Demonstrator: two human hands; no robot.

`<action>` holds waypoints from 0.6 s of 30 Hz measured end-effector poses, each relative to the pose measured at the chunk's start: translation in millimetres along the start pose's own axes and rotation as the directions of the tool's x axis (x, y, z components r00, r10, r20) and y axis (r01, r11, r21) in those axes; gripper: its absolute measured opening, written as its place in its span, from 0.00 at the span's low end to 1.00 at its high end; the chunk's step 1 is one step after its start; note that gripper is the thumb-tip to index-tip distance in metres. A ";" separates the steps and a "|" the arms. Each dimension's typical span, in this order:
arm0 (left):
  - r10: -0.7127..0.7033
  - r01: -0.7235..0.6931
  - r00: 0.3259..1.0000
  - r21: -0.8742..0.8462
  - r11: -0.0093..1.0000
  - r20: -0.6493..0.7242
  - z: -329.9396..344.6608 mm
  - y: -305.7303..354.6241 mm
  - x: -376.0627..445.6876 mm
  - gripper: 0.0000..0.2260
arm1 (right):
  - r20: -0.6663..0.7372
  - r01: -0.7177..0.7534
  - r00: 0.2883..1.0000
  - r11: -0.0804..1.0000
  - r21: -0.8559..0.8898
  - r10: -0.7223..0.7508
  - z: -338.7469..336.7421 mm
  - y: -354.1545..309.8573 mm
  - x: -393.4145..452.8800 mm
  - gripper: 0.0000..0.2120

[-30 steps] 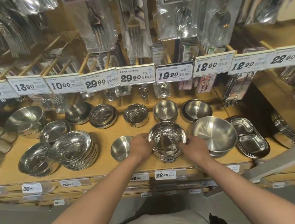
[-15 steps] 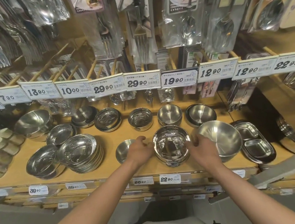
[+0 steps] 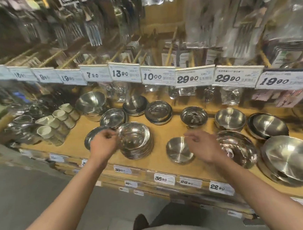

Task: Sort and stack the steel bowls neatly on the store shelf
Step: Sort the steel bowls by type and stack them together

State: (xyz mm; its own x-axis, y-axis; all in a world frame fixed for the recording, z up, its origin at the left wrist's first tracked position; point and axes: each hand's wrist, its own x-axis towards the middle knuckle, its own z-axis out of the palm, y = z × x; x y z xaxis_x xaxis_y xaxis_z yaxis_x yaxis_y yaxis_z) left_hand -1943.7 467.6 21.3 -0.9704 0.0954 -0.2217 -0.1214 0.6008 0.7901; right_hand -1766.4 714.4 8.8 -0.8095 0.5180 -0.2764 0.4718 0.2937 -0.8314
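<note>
From the head camera, the stack of steel bowls [image 3: 135, 140] sits near the front of the wooden shelf [image 3: 166, 130]. The left hand [image 3: 104, 145] is just left of the stack, fingers curled at its rim and over a shallow bowl [image 3: 92, 137]; whether it grips is unclear. The right hand [image 3: 203, 147] hovers loose and empty over a small bowl [image 3: 178, 150], right of the stack.
</note>
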 end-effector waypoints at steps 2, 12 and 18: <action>-0.017 0.017 1.000 -0.001 1.000 0.025 -13.5 -13.4 14.6 0.08 | 0.041 -0.041 0.998 0.999 0.029 0.040 27.9 -9.6 13.3 0.16; 0.173 -0.262 0.939 0.295 0.919 0.296 -5.7 -32.4 71.3 0.14 | -0.001 -0.279 0.959 0.944 0.176 0.284 140.7 -31.7 64.7 0.10; 0.234 -0.384 0.884 0.344 0.857 0.404 1.2 -32.3 95.2 0.09 | -0.186 -0.203 0.966 0.971 -0.124 0.179 159.0 -46.0 60.0 0.10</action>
State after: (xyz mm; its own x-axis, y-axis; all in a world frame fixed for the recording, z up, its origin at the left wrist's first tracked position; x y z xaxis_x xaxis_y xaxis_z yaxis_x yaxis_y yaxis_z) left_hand -2031.9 458.2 -26.1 -0.8023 0.5458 -0.2416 0.3404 0.7509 0.5660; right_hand -1892.2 604.3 -46.2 -0.6330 0.7021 -0.3262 0.6661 0.2792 -0.6916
